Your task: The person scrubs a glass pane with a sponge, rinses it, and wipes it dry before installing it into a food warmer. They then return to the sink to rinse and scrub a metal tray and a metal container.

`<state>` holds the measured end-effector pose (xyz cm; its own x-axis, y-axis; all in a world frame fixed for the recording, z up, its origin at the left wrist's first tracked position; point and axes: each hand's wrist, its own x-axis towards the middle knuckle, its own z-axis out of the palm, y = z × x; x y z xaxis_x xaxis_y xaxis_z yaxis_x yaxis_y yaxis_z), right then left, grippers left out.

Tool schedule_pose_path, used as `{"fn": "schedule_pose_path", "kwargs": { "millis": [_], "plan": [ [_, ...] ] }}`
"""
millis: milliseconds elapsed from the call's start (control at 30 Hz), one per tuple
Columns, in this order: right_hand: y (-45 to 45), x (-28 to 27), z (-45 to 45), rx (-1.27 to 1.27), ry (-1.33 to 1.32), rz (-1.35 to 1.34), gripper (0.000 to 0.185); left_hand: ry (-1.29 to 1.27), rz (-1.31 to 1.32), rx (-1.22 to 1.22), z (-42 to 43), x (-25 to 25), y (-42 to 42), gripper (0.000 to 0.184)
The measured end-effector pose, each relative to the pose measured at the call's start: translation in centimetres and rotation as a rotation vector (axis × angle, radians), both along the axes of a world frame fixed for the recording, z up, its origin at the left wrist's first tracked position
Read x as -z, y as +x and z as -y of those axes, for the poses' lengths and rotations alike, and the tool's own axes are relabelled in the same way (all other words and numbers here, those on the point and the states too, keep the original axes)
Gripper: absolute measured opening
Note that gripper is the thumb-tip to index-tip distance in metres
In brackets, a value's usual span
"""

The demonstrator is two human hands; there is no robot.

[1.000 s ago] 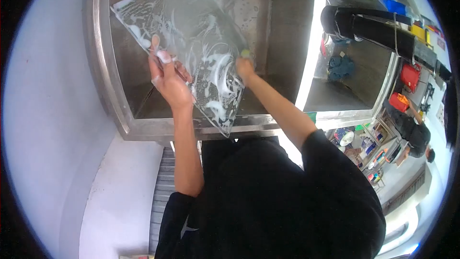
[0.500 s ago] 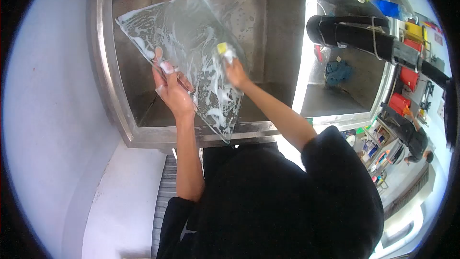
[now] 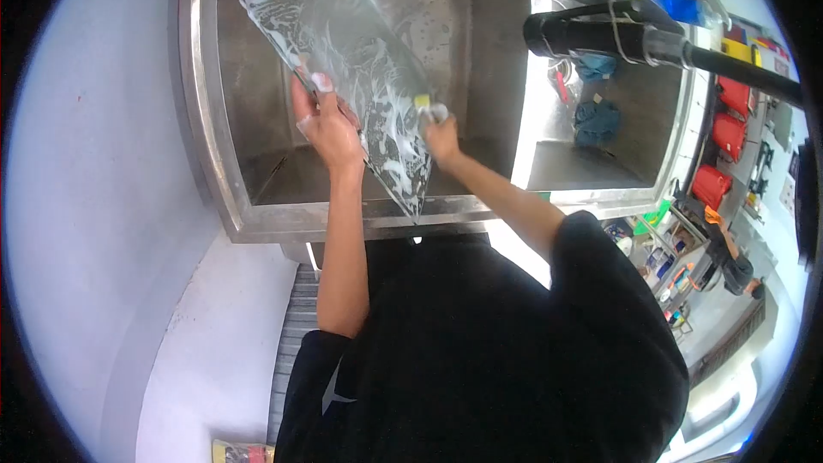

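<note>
A soapy glass pane is held tilted inside the steel sink basin, its lower corner near the front rim. My left hand grips the pane's left edge, thumb on the foamy face and the other fingers partly hidden behind the glass. Foam clings to that thumb. My right hand is closed on a small yellow sponge at the pane's right edge. White suds streak the glass, thickest toward the lower corner.
The steel sink surrounds the pane. A black pipe crosses the second basin on the right, where blue cloths and a red-handled item lie. Farther right, another person stands near red containers.
The pane has turned steeper, its upper left corner shifting right and up. My right hand has moved slightly right and down with the sponge; my left hand keeps its grip.
</note>
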<state>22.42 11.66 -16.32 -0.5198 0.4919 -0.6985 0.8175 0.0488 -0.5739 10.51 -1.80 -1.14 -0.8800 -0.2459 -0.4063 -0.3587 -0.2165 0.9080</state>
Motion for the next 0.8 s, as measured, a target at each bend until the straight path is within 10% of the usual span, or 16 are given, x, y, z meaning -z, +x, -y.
{"fn": "schedule_pose_path", "kwargs": {
  "millis": [133, 200, 267, 333, 400, 467, 533, 633, 700, 733, 800],
  "plan": [
    [2.5, -13.6, 5.8, -0.212, -0.098, -0.487, 0.046, -0.018, -0.018, -0.101, -0.3, 0.0, 0.0, 0.043],
    [0.7, -13.5, 4.7, -0.743, -0.041, -0.805, 0.053, -0.04, 0.0, -0.121, 0.0, 0.6, 0.2, 0.043],
    [0.4, -5.0, 3.4, -0.875, 0.021, -0.401, 0.047, 0.094, 0.056, -0.062, 0.7, 1.3, 0.1, 0.039],
    [-5.5, -4.8, -0.3, -0.446, -0.556, 0.105, 0.053, 0.08, 0.048, -0.082, 0.5, 1.6, 0.4, 0.037],
    [-0.4, -1.7, 0.0, -0.682, -0.278, -0.033, 0.043, 0.083, 0.016, -0.085, 0.1, 1.5, -0.7, 0.035],
    [3.6, -8.0, 4.1, -0.279, -0.255, -0.71, 0.048, 0.101, -0.038, -0.12, -0.2, 1.5, -0.4, 0.036],
    [2.0, -11.1, 5.0, -0.389, -0.254, -0.745, 0.055, 0.111, -0.067, -0.086, 0.4, 2.3, -0.5, 0.038],
    [-5.8, -4.5, 1.9, -0.443, -0.271, 0.015, 0.048, 0.154, -0.033, -0.065, 0.3, 1.6, -0.6, 0.044],
    [-5.1, -7.5, 0.5, -0.404, -0.473, -0.009, 0.047, 0.213, 0.016, -0.03, 0.7, 1.3, -0.4, 0.055],
    [-4.9, -8.9, 0.9, -0.34, -0.65, -0.044, 0.047, 0.21, -0.025, 0.029, 0.8, 1.2, -0.7, 0.055],
    [-3.0, -10.3, 5.7, -0.386, -0.115, -0.825, 0.048, 0.366, -0.087, -0.132, -0.1, 1.5, -0.4, 0.055]
  ]
}}
